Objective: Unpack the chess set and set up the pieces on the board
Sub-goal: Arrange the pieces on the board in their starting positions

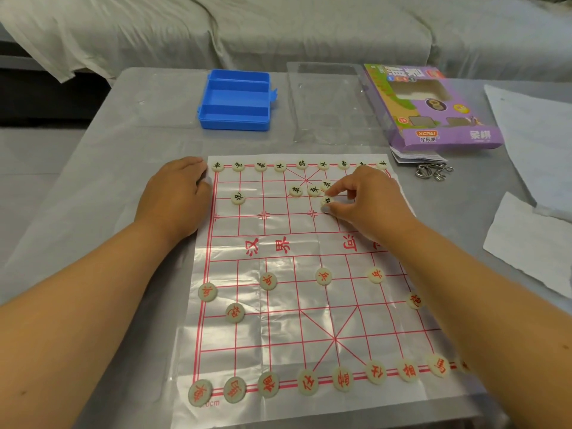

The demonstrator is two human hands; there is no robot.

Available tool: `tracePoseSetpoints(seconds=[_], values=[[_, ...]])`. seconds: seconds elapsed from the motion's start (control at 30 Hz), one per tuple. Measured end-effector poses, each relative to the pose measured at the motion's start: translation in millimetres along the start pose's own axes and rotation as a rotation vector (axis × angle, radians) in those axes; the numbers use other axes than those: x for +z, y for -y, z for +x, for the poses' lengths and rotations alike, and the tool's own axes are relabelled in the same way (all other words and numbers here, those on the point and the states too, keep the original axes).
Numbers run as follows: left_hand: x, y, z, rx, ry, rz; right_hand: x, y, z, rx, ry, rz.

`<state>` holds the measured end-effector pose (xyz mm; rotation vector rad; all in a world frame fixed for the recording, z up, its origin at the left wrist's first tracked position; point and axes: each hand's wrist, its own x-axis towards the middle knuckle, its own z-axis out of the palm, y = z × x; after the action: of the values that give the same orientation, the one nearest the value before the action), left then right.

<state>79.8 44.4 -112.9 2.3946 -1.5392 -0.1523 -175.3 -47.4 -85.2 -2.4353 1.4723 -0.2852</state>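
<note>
- Nearest the lens, a row of round cream discs with red characters (pixel 308 386) lines the near edge of a thin, creased plastic sheet printed with a red grid, the board (pixel 278 308); it lies well toward the camera from the grip.
- The right hand (pixel 368 205) pinches a cream disc with a black character (pixel 327 200) between thumb and fingertips (pixel 331 209), on or just above the far half of the board; whether it has left the sheet cannot be told.
- Just beyond that pinch, three loose black-marked discs (pixel 312 189) huddle together off their points, and farther beyond runs the far back row (pixel 280 166).
- The left hand (pixel 176 193) rests flat, fingers relaxed, at the board's far left corner, well to the left of the grip, apparently holding the sheet down.
- Beyond both hands sit an empty blue plastic case with three compartments (pixel 235 100), a clear plastic tray (pixel 328 103) and a purple cardboard box (pixel 433 109).
- Judged risks: the flimsy sheet could slide or ripple if the left hand lifts, scattering set discs; the right knuckles could nudge the three discs just beyond; the small disc could slip from so light a pinch.
</note>
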Motion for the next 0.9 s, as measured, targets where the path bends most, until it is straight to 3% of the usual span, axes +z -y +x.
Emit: tracePoseSetpoints(seconds=[0.37,0.5,0.8,0.9], values=[[1.0,1.6,0.6,0.008,-0.016,-0.011,3.4,17.6,-9.3,-0.093,0.063,0.039],[3.0,2.6,1.5,-0.005,-0.013,-0.007,-4.7,13.4,-0.2,-0.071,-0.015,0.110],[2.6,2.7,1.6,0.003,-0.010,0.001,1.6,18.3,24.5,-0.073,0.032,-0.085],[2.8,3.6,1.8,0.007,-0.009,0.001,-3.7,32.2,20.2,-0.096,0.034,0.024]])
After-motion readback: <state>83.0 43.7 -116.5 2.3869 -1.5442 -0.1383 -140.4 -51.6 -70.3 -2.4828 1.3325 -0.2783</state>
